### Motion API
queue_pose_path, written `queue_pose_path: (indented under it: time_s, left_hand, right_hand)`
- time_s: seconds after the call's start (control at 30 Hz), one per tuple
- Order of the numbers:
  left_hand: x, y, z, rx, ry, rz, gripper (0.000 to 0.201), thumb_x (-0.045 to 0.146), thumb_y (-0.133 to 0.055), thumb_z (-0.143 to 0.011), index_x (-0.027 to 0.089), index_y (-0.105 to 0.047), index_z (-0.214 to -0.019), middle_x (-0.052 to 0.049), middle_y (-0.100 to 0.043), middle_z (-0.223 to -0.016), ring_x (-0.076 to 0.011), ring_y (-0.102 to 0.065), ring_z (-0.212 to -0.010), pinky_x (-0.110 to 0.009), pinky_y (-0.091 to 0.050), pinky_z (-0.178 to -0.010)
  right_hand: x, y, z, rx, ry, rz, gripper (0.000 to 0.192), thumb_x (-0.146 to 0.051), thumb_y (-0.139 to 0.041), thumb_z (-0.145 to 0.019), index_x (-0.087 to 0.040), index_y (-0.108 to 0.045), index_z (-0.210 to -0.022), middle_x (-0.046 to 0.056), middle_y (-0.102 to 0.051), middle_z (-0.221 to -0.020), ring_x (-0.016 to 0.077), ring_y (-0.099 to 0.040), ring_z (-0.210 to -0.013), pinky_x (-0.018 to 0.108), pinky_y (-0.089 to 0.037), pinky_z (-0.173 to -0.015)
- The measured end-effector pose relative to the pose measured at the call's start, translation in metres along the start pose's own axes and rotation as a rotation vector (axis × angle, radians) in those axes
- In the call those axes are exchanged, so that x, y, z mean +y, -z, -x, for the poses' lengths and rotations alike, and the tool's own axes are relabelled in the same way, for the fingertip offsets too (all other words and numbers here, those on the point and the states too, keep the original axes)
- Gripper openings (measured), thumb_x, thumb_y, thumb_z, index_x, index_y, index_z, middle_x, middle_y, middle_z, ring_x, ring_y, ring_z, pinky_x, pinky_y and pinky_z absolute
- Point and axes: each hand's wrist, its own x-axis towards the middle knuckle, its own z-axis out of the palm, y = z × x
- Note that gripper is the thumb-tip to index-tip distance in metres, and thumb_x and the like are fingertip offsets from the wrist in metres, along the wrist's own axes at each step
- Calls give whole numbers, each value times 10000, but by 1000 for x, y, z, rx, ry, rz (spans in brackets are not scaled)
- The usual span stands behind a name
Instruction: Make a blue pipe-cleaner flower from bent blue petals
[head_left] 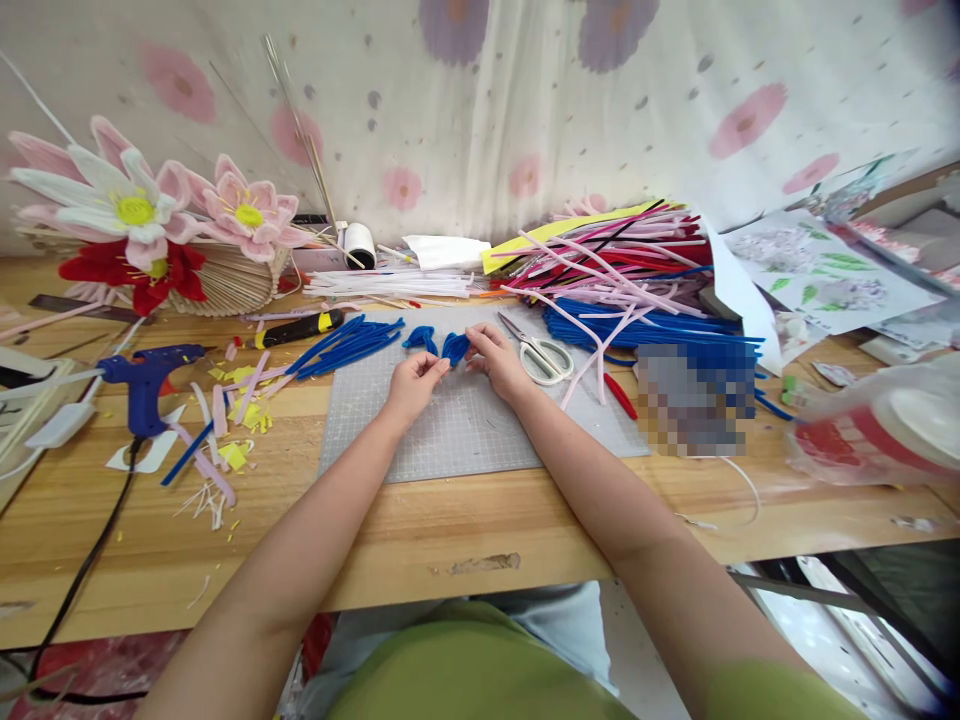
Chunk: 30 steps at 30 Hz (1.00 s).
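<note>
Over the cutting mat point(465, 440): we pinch a folded blue pipe-cleaner petal point(454, 347).
Grip: left hand point(414, 380) and right hand point(496, 360) both closed on it.
Axis: upright, tip toward the wall.

We are at a home craft bench. A wooden desk point(420, 540) carries a grey gridded cutting mat point(465, 430), a blue hot-glue gun point(146, 380) near its left edge, heaps of blue, pink and red pipe cleaners point(637, 290) toward its far right corner, and finished pink fuzzy-wire flowers point(127, 205) at the far left corner.
</note>
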Motion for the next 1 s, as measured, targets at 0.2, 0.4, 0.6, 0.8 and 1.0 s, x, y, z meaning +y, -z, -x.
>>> queue_pose_path:
  time_s: [0.2,0.4,0.6,0.8,1.0]
  left_hand:
    - [7,6,1,-95,41,62,355,497,-685,-590,171,-543,-597,9,-560,-586,-89,-458,-538,-260,-392,-584]
    - [10,9,3,-142,31,79,352,495,-677,-603,170,-543,-595,9,-554,-595,-89,-460,-547,-264,-400,-597]
    - [9,8,2,-193,47,14,372,516,-683,-587,169,-553,-614,7,-574,-606,-91,-476,-551,-264,-414,-611]
    - [5,6,3,-251,41,-53,369,512,-702,-569,165,-588,-621,4,-588,-589,-109,-514,-564,-271,-424,-610]
    - [6,5,3,-138,26,15,397,546,-688,-571,166,-599,-640,-8,-607,-624,-114,-525,-588,-276,-437,-625]
  right_hand:
    - [0,6,-1,-40,-33,10,427,-567,-642,-625,-187,-447,-644,-54,-443,-527,51,-382,-446,181,-292,-405]
    - [2,6,-1,-157,-17,-37,437,-550,-650,-636,-192,-400,-622,-74,-342,-481,45,-282,-424,183,-196,-401]
    - [3,7,-3,-177,12,-61,445,-558,-652,-632,-195,-394,-640,-82,-308,-490,45,-251,-432,189,-193,-416]
    - [3,7,-2,-186,14,-66,424,-555,-642,-648,-194,-421,-652,-78,-335,-491,49,-292,-432,193,-218,-418]
    - [-1,5,4,-232,-44,-107,401,-558,-631,-654,-196,-534,-795,-43,-462,-614,70,-404,-529,195,-301,-457]
